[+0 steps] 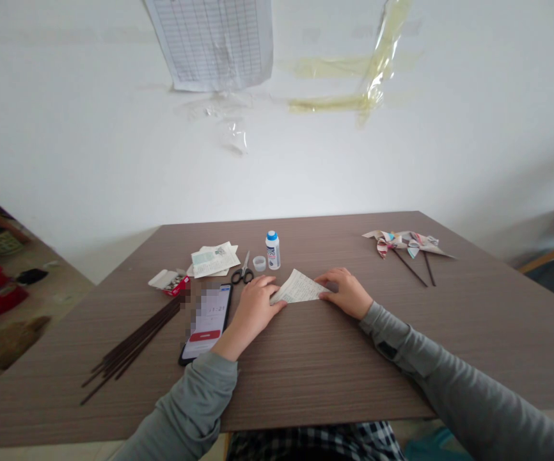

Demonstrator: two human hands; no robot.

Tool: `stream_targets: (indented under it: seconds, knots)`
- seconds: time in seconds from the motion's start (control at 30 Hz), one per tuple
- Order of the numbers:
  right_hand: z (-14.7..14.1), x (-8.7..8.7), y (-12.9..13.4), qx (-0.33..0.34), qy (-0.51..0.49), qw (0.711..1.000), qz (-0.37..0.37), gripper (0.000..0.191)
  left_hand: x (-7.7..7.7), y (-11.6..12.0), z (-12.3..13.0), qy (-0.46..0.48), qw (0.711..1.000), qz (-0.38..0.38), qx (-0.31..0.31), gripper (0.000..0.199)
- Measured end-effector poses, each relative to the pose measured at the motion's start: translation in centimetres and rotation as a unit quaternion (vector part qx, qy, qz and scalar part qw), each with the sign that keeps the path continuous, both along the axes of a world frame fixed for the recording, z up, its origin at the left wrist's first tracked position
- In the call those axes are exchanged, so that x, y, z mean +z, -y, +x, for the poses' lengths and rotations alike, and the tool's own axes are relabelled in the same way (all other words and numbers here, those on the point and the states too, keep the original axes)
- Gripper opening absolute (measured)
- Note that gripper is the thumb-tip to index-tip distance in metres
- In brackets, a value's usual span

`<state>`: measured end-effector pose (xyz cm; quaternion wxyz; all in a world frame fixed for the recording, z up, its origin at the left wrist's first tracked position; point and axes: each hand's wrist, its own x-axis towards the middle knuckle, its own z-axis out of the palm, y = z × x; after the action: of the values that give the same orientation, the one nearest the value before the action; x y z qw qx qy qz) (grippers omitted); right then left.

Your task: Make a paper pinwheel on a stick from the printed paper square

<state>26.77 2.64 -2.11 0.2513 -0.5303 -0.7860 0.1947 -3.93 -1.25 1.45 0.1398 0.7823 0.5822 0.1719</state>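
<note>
A printed sheet of paper (300,287), folded into a triangle with its point away from me, lies on the brown table. My left hand (256,303) pinches its left corner between thumb and fingers. At the right corner, my right hand (347,292) grips the paper in the same way. Just beyond the paper stands a white bottle with a blue cap (272,250), beside a small clear cup (259,263). Black-handled scissors (242,275) lie close to my left hand, and a phone (207,322) is left of my left wrist.
Paper pieces (214,260), an open red and white box (174,282) and dark thin sticks (135,342) lie on the left of the table (306,378). Two paper pinwheels (414,244) on sticks are at the back right. A wall rises behind.
</note>
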Motion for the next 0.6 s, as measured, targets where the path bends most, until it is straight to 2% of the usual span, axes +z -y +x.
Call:
stream_targets:
  seconds: [0.27, 0.5, 0.6]
  knots:
    - [-0.05, -0.05, -0.17, -0.013, -0.005, 1.000, -0.005, 0.044, 0.36, 0.19, 0.04, 0.014, 1.000, 0.007, 0.011, 0.023]
    - [0.10, 0.02, -0.20, -0.024, 0.005, 1.000, -0.009, 0.024, -0.12, -0.12, -0.47, 0.010, 1.000, 0.011, -0.003, 0.019]
    - [0.25, -0.32, -0.40, -0.024, 0.006, 1.000, -0.006, 0.021, -0.43, -0.29, -0.82, 0.013, 1.000, 0.016, -0.016, 0.018]
